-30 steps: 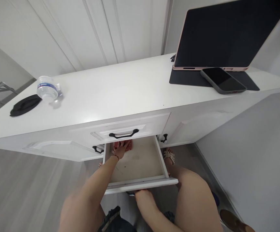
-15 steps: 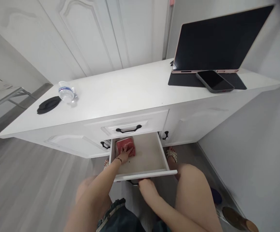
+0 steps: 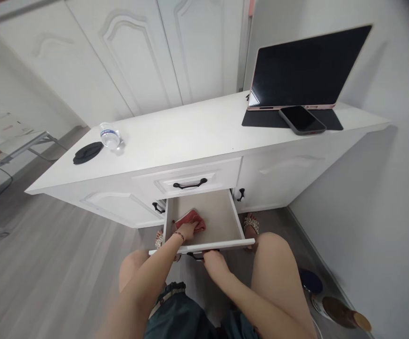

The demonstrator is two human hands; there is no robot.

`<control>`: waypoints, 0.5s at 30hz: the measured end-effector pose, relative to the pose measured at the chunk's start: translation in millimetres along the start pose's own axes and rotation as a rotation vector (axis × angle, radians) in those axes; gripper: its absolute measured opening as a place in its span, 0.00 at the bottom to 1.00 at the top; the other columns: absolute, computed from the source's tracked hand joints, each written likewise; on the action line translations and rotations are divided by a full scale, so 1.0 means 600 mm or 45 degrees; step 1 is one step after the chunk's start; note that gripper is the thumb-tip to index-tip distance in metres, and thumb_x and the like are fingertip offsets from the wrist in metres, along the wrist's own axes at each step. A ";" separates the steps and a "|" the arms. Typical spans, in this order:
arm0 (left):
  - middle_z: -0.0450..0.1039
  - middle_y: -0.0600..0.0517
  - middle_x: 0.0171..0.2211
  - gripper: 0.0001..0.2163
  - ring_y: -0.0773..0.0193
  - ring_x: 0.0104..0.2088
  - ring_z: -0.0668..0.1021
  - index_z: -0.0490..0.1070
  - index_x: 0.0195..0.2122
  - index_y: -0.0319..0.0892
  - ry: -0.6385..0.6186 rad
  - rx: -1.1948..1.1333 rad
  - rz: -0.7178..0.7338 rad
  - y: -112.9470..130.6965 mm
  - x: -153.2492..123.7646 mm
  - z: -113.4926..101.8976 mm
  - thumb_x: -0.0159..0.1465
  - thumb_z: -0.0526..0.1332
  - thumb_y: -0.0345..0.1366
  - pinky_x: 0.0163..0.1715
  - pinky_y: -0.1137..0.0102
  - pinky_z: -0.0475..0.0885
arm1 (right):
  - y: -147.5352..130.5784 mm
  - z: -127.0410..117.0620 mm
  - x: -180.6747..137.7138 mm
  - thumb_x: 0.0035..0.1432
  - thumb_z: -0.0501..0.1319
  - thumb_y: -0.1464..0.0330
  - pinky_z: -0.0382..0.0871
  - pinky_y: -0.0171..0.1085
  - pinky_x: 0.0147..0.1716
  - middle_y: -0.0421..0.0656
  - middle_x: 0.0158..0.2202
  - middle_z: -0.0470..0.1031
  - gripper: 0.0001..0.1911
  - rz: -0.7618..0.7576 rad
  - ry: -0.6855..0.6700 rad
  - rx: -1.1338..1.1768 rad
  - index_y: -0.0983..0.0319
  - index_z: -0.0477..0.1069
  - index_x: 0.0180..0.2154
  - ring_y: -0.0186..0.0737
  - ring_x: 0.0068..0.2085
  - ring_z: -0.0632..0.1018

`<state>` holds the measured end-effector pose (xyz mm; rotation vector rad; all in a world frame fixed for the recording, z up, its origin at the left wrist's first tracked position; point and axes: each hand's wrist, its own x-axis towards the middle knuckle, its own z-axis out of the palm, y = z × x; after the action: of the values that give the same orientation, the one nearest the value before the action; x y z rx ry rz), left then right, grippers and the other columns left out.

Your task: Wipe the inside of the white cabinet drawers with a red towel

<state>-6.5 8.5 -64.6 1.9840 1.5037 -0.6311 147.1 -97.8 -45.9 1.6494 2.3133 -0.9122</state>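
Observation:
An open white drawer juts out of the cabinet in front of my knees. Inside it, toward the left, is a folded red cloth. My left hand reaches over the drawer front and is closed on the near part of this cloth; some of the fingers are hidden. Below the drawer's front edge, my right hand is wrapped round the right end of the black drawer handle.
On the white cabinet top stand a laptop with a phone on it, a clear plastic bottle and a black flat item. Another shut drawer sits above. A brown-topped container stands by the wall.
My left hand has gone from lying on the cloth to closing on it, and the cloth has shifted nearer and slightly right, bunched up. My right hand stays on the handle. The view has shifted slightly.

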 end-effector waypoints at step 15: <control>0.75 0.39 0.50 0.23 0.50 0.51 0.76 0.72 0.51 0.40 -0.200 0.231 0.312 0.135 0.037 -0.024 0.53 0.62 0.28 0.47 0.64 0.71 | -0.001 -0.002 0.006 0.59 0.51 0.79 0.75 0.39 0.39 0.55 0.40 0.80 0.19 0.013 -0.002 -0.010 0.66 0.75 0.47 0.49 0.41 0.81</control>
<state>78.0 16.6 -56.5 2.1552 1.1228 -0.8199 145.5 -94.4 -46.4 1.6554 2.3020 -0.9015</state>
